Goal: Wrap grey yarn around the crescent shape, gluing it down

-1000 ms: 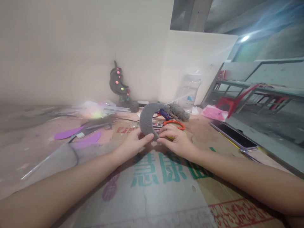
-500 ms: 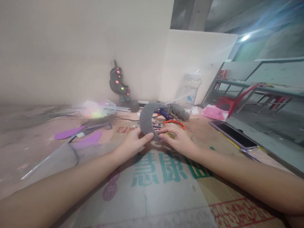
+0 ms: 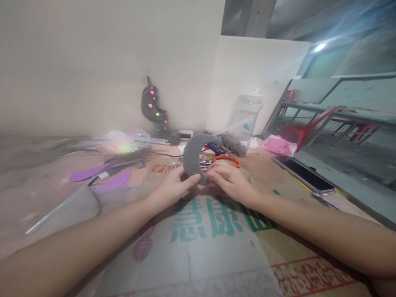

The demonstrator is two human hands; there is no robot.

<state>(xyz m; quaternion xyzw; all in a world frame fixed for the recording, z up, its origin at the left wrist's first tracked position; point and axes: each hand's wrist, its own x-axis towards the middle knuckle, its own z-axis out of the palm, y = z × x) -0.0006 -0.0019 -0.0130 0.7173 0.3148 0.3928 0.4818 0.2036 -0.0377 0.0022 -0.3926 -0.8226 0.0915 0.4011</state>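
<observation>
A grey yarn-wrapped crescent (image 3: pixel 192 156) stands upright on the cardboard sheet (image 3: pixel 213 247) at the middle of the table. My left hand (image 3: pixel 173 189) pinches its lower tip from the left, fingers closed on it. My right hand (image 3: pixel 230 181) presses the same tip from the right, fingers curled round it. Behind the crescent lie a skein of grey yarn (image 3: pixel 233 145), orange-handled scissors (image 3: pixel 227 159) and a blue glue gun (image 3: pixel 213 147).
A finished grey crescent with coloured beads (image 3: pixel 152 108) leans on the back wall. Purple foam shapes (image 3: pixel 102 178) and cables lie at the left. A clear water bottle (image 3: pixel 247 117), a pink bag (image 3: pixel 278 145) and a phone (image 3: pixel 305 175) sit at the right near the table edge.
Both hands stay pinched on the crescent's lower tip; the view has shifted very slightly, nothing else moved.
</observation>
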